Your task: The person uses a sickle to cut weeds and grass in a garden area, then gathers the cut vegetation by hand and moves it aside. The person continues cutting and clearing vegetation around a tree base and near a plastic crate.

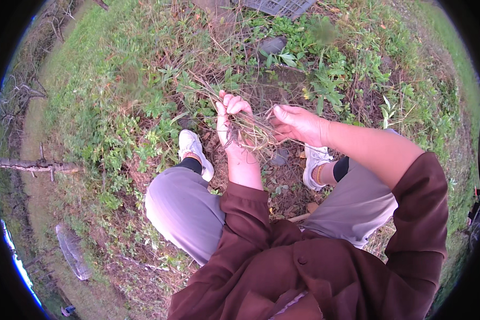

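Note:
A tangled bundle of dry grass and thin stems [255,131] lies across my left hand [232,116], palm up, with the fingers curled over it. Long stem ends poke out past the fingertips towards the upper left. At the looped right end of the bundle is my right hand [298,124], thumb uppermost and fingers bent around loose strands; its grip is partly hidden. Both hands are held above the ground between my white shoes, the left shoe [194,150] and the right shoe [316,166].
Weeds and grass [144,108] surround a patch of bare soil. A grey plastic crate [280,6] sits at the top edge, with a dark stone [273,45] nearer. At left, a bare branch [36,164] juts in above a clear plastic object [73,252]. Another stone [280,157] lies below the hands.

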The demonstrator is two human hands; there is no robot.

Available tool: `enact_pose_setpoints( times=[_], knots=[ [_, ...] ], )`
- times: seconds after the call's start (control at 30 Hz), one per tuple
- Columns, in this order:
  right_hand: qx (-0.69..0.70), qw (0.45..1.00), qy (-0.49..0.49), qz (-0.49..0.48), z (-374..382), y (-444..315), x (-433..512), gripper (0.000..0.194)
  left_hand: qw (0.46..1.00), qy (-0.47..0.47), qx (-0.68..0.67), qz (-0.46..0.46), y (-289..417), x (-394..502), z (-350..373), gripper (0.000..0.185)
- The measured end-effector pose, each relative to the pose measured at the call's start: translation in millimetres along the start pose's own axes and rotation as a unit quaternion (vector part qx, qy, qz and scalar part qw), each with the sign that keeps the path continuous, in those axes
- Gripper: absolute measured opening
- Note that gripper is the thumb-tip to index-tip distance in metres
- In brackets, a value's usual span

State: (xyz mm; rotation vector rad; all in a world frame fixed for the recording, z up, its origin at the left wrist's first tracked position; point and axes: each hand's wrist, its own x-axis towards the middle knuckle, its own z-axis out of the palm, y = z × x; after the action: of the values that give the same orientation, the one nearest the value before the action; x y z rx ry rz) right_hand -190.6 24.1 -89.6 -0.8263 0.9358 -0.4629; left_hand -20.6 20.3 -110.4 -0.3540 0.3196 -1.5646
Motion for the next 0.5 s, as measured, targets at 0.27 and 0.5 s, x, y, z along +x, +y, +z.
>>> enact_pose_setpoints(
  times=[0.27,0.5],
  knots=[
    [-0.094,0.980,0.152,-0.082,11.2,-57.6,6.7,0.021,0.951,0.020,0.309,-0.002,-18.2,-5.9,-10.6,0.025],
    [-0.316,0.940,0.121,-0.033,-5.3,-26.0,25.1,0.030,0.811,0.096,0.577,0.026,-26.6,-4.9,-31.5,0.027]
  ],
)
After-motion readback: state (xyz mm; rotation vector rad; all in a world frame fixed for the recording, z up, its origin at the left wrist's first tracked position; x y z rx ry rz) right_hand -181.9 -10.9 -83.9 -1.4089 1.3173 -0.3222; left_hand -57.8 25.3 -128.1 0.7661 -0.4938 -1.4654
